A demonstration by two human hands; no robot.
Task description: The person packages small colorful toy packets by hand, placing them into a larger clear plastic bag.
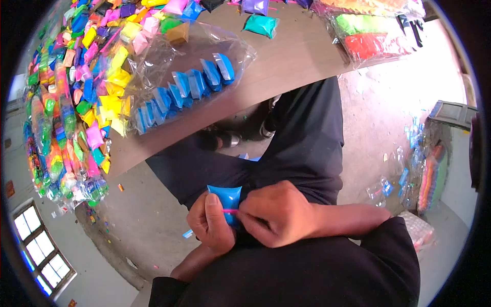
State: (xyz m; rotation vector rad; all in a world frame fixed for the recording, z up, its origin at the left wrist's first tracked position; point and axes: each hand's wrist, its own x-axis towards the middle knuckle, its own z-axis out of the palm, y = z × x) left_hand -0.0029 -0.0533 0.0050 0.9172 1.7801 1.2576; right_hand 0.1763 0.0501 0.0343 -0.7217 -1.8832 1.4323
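The left hand (210,222) held a blue pouch (225,196) over the person's lap, with the thumb pressed on its front and the fingers curled behind. The right hand (279,212) met it from the other side, fingertips pinching a pink band (230,211) that crossed the pouch's lower end. On the table (302,56) beyond the knees, a clear bag (186,87) held a row of blue pouches, just beside a heap (76,87) of mixed-coloured ones.
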